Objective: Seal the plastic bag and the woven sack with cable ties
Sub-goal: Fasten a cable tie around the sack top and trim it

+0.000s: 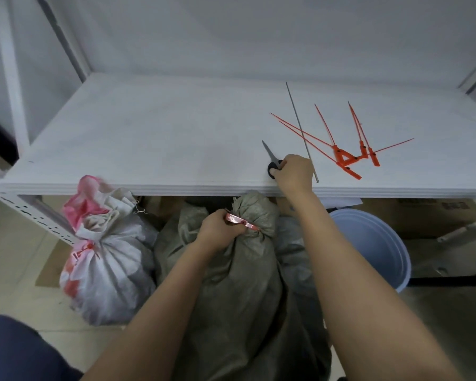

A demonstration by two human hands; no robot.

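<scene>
Scissors (271, 158) lie on the white shelf (149, 138), at about one o'clock from the neck of the woven sack (245, 284). The right hand (294, 174) curls its fingers round their black handles, and the closed blades point to eleven o'clock. The sack stands on the floor below the shelf edge, near the middle of the view. Its mouth is gathered and cinched by a red cable tie (245, 223). The left hand (217, 232) closes firmly on that tie and the bunched neck from nine o'clock.

At eight o'clock from the sack stands the plastic bag (107, 276), its neck already bound with a red tie (83, 250), so the sealing looks nearly finished. The step in hand seems to be fetching the scissors to trim the sack's tie.

To do it well, the person should lift the scissors with the blades shut and bring them down clear of the shelf edge. The left hand should pull the loose end taut and away from the fabric. The cut belongs just past the lock, never on the loop side, with the fingers kept out of the blades' path. Whether the lock has fully caught cannot be told, so a tug first would be wise.

Spare ties (349, 155) and a thin grey rod (300, 125) lie at three o'clock from the scissors
</scene>
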